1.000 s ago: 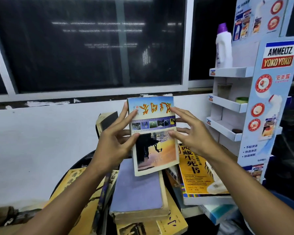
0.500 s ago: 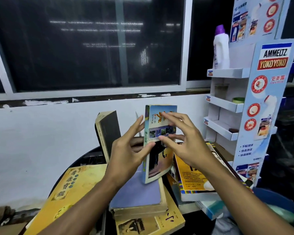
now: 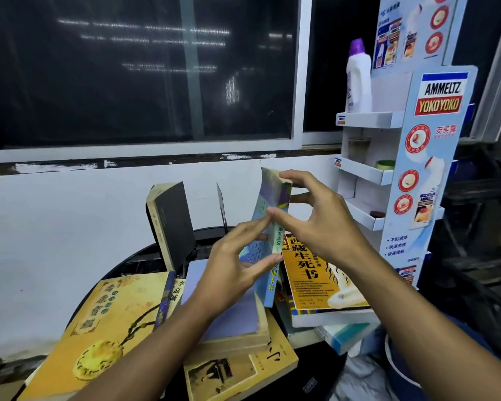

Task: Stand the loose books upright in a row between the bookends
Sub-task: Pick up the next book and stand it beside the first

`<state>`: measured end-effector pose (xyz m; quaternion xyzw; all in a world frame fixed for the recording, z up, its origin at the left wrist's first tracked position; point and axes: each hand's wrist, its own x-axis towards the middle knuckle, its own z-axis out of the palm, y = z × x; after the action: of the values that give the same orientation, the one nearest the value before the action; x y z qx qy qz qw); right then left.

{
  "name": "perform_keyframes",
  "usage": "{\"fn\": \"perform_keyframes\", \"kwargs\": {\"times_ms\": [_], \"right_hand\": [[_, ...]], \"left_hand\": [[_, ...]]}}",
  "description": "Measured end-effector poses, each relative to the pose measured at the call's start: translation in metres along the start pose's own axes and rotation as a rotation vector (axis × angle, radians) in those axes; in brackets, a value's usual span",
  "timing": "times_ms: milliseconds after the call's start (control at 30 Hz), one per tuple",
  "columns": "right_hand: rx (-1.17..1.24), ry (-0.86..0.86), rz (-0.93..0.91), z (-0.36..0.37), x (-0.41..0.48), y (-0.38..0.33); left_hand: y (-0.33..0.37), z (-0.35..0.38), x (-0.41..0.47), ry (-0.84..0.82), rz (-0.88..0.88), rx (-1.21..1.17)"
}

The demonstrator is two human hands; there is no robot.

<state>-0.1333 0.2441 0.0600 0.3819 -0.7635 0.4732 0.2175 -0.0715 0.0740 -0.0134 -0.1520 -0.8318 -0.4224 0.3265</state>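
Both hands hold a thin blue paperback (image 3: 274, 215) upright and edge-on over the table. My left hand (image 3: 232, 270) grips its lower part. My right hand (image 3: 321, 224) pinches its top and spine. A dark hardback (image 3: 172, 224) stands tilted at the back left. A thin dark bookend (image 3: 222, 208) rises just left of the held book. Flat on the table lie a lavender book (image 3: 237, 316), a yellow book with a pendant (image 3: 99, 331), an orange-yellow book (image 3: 315, 276) and a tan book (image 3: 243, 369).
A white and blue cardboard display rack (image 3: 417, 157) stands at the right with a white bottle (image 3: 357, 79) on its top shelf. The round dark table (image 3: 119, 267) sits against a white wall (image 3: 55, 233) under a dark window.
The blue paperback has been turned from cover-facing to edge-on and moved right and back. The hands followed it, and the camera view tilted down slightly.
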Motion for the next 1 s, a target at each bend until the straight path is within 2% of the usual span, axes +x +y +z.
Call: {"fn": "perform_keyframes", "kwargs": {"times_ms": [133, 300, 600, 800, 1000], "right_hand": [[-0.101, 0.079, 0.023, 0.004, 0.004, -0.004], [-0.133, 0.142, 0.033, 0.009, 0.006, -0.008], [-0.111, 0.172, -0.030, 0.018, 0.020, -0.022], [-0.094, 0.211, -0.093, 0.031, 0.044, -0.037], [-0.088, 0.197, -0.129, 0.064, 0.074, -0.050]], "left_hand": [[-0.008, 0.008, 0.001, -0.027, -0.101, 0.042], [-0.011, 0.009, -0.003, -0.067, -0.123, 0.040], [-0.018, -0.001, -0.002, -0.017, -0.108, 0.001], [-0.031, -0.040, 0.007, 0.072, -0.138, -0.012], [-0.062, -0.101, 0.021, 0.190, -0.187, 0.237]]}}
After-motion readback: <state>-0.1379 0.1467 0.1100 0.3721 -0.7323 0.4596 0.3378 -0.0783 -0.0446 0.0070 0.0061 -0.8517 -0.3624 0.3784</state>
